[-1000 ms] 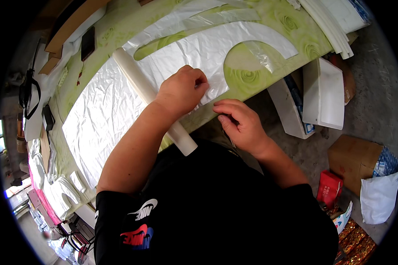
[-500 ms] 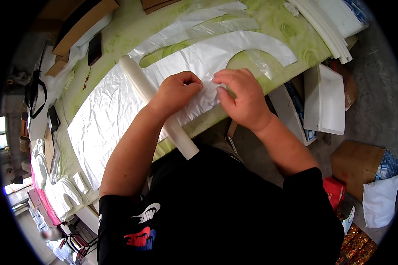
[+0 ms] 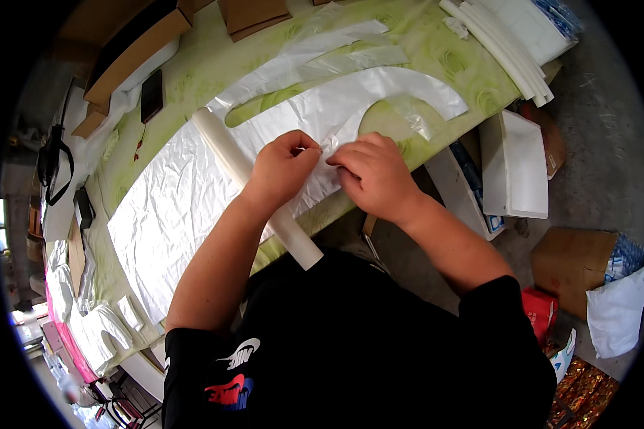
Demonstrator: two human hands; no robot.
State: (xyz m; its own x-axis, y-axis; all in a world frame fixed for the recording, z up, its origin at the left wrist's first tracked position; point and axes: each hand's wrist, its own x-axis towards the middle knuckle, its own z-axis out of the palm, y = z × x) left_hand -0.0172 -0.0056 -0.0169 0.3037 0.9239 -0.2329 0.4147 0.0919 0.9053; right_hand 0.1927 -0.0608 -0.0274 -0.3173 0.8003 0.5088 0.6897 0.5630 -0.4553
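A glossy, crinkled white plastic film (image 3: 172, 193) lies across the table, narrowing into long strips with handle-like cutouts toward the far right. My left hand (image 3: 283, 171) is closed in a pinch on its near part. Beside it, my right hand (image 3: 379, 175) pinches the same film, thumb and fingers pressed together a short gap away. Exactly what lies between the fingertips is partly hidden. A cream-white roll (image 3: 225, 150) rests across the film, left of my left hand, its near end reaching past the table edge toward my body.
The table wears a green floral cloth (image 3: 447, 64). A phone (image 3: 152, 95) and a cardboard box (image 3: 132, 57) are at the far left, long white tubes (image 3: 504, 53) at the far right. Right of the table stand a white foam box (image 3: 519, 168) and a carton (image 3: 572, 264).
My right hand has moved left and slightly nearer, closing toward my left hand, and its fingers have drawn together. The whole view has shifted a little; the roll stays on the film.
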